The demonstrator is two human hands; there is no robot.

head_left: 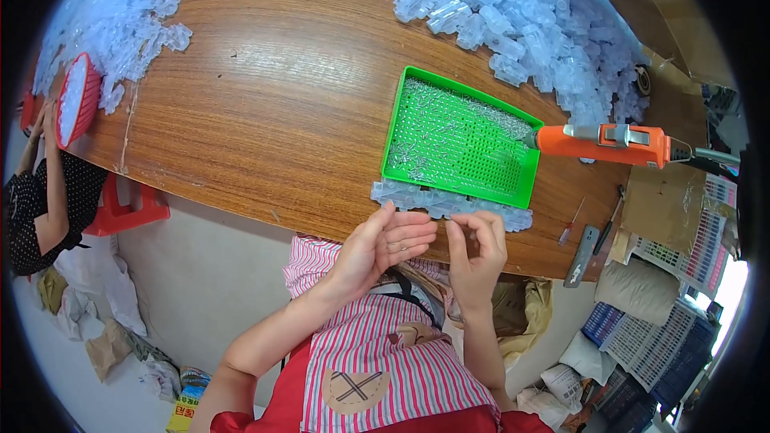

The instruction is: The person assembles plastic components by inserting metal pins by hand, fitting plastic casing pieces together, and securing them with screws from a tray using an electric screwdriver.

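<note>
My left hand (389, 242) is palm up at the table's near edge, its fingers stretched out flat. A few tiny silvery bits, perhaps screws, seem to lie on it. Close to its fingertips, my right hand (477, 252) has thumb and forefinger brought together in a pinch; whatever is between them is too small to make out. Just beyond both hands runs a row of clear plastic pieces (437, 201) along the front of a green perforated tray (460, 186). Many small silvery screws (425, 104) lie scattered in that tray.
An orange electric screwdriver (601, 144) rests at the tray's right side. Clear plastic parts (513, 16) are heaped along the far edge. A thin screwdriver (571, 222) and a grey bar (581, 256) lie at right. At far left, another person's hands touch a red basket (87, 104).
</note>
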